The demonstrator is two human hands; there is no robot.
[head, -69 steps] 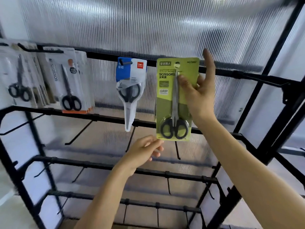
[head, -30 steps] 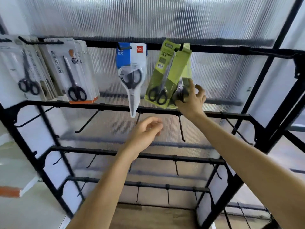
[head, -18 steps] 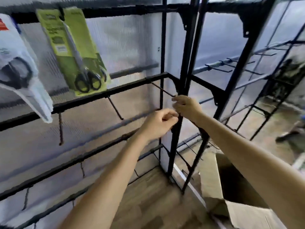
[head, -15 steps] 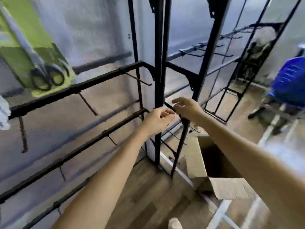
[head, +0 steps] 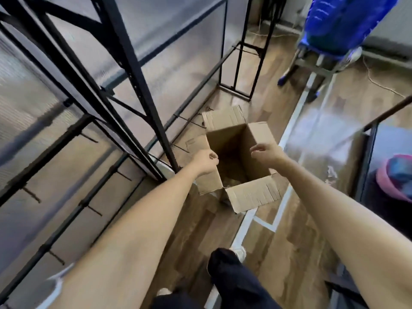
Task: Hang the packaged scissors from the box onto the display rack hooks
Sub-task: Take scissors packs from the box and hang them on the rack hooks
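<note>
You look down at the open cardboard box (head: 256, 141). It stands on the wooden floor (head: 278, 253), just beside the foot of the black display rack (head: 133, 70). Its flaps are folded outward, and the near flap (head: 252, 195) lies toward you.

Your 2 arms reach forward and down toward the box. Your left hand (head: 206, 162) is over the left edge of the box. Its fingers (head: 213, 156) are loosely curled toward the palm and hold nothing that I can see. Your right hand (head: 265, 152) hangs over the right side of the opening, with relaxed fingers bent downward, and it also grasps nothing. The picture is blurred, so I cannot tell whether either hand touches the cardboard.

The inside of the box is dark. At its bottom a dim yellowish patch (head: 231, 181) shows, but I cannot tell if this is the packaged scissors.

The rack fills the left half of the view, with black bars in front of ribbed translucent panels (head: 26, 97). Short hooks (head: 89, 138) stick out from its lower bars.

Near the bottom edge, 1 leg in dark trousers (head: 234, 284) and a light shoe (head: 239, 253) are on the floor. White tape lines (head: 265, 221) run along the floor beside the box. A blurred blue object (head: 338, 21) is far away at the top right.
</note>
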